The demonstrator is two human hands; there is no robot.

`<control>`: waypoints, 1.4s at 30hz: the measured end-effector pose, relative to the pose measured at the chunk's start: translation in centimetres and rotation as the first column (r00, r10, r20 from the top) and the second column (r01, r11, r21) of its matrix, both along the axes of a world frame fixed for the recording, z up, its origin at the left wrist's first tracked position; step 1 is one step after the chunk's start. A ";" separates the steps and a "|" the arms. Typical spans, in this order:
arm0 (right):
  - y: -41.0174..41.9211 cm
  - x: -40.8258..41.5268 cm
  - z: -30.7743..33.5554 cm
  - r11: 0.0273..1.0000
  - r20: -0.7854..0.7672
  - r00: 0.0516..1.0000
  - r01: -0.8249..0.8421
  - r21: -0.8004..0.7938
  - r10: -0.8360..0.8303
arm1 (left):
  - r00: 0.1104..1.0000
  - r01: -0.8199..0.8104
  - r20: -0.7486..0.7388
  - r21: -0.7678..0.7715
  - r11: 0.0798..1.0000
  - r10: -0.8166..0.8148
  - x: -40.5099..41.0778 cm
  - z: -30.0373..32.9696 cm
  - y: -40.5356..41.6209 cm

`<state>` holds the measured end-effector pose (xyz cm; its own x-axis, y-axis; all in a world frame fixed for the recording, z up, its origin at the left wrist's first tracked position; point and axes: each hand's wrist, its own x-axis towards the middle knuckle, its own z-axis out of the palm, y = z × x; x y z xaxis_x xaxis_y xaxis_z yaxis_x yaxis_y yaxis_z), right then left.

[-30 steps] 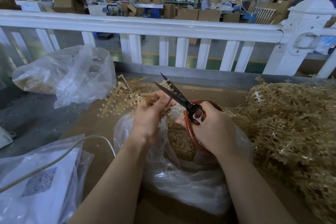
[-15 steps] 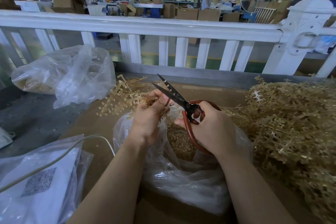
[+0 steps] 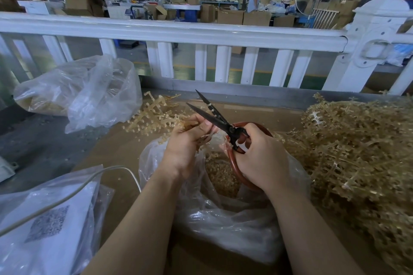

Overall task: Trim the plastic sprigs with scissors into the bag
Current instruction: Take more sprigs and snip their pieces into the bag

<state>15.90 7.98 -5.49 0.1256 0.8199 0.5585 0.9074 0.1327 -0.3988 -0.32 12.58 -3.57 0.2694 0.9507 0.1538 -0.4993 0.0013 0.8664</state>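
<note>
Head view: the left hand (image 3: 185,149) pinches a plastic sprig (image 3: 202,138) above the open clear bag (image 3: 223,214), while the right hand (image 3: 259,158) grips the scissors (image 3: 214,116) (blades parted) beside it, untrimmed sprigs (image 3: 357,152) heaped to the right.

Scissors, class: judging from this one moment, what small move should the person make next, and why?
Probably close the scissors on the sprig. The blades are open, the left hand pinches the sprig beside them, the right hand grips the handles, and the open bag lies below to catch the cuttings.
</note>
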 end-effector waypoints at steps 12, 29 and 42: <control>-0.3 -0.3 0.3 1.000 -0.025 1.000 0.007 0.021 -0.007 | 0.998 0.059 0.036 -0.068 0.996 -0.056 0.0 0.0 0.0; -0.1 -0.3 0.1 1.000 -0.057 0.998 0.011 0.013 -0.010 | 0.998 0.056 -0.001 -0.010 0.998 -0.056 0.0 -0.3 0.3; -0.3 -0.3 0.5 0.999 -0.062 0.998 -0.005 -0.035 0.003 | 0.997 0.032 0.066 0.065 0.997 -0.036 0.1 0.3 -0.5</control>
